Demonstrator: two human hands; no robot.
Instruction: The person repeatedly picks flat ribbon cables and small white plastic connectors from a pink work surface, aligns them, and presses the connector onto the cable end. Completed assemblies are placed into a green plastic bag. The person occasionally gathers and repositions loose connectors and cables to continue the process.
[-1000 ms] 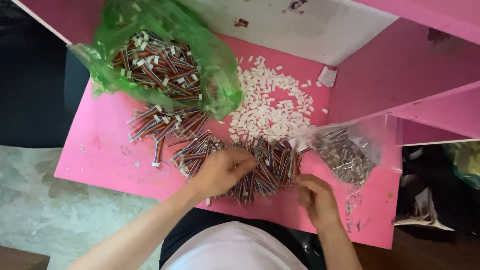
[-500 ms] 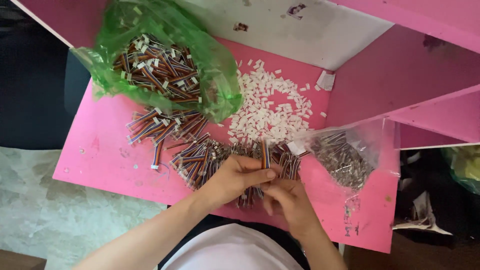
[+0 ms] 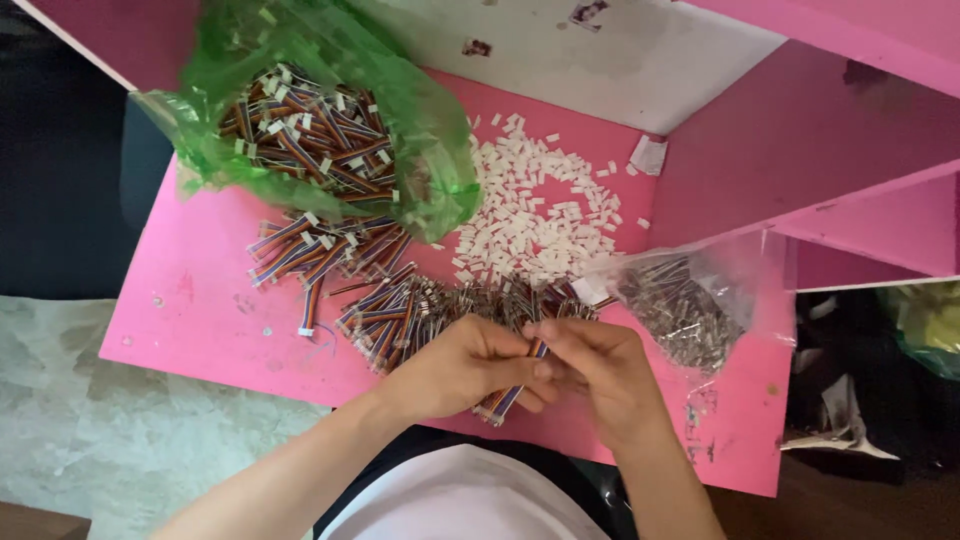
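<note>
Both hands now meeting at table edge: left hand (image 3: 470, 365) gripping a striped wire bundle (image 3: 505, 400), right hand (image 3: 600, 375), moved in from the side, pinching its upper end.

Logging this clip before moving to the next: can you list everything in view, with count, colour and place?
Table: one, pink, under everything.
Green bag: one, translucent, far left, open, full of ribbon cables.
Loose ribbon cables: many, multicoloured with white ends, spilled just below the bag.
Near cable pile: many, multicoloured, in front of the hands.
White connector pieces: a large heap, centre of the table.
Clear bag: one, right side, holding small grey metal parts.
White scrap: one, beyond the heap.
Held cable: one, multicoloured, between both hands.
Left hand: grip on the held cable.
Right hand: fingertips pinching the same cable.
</note>
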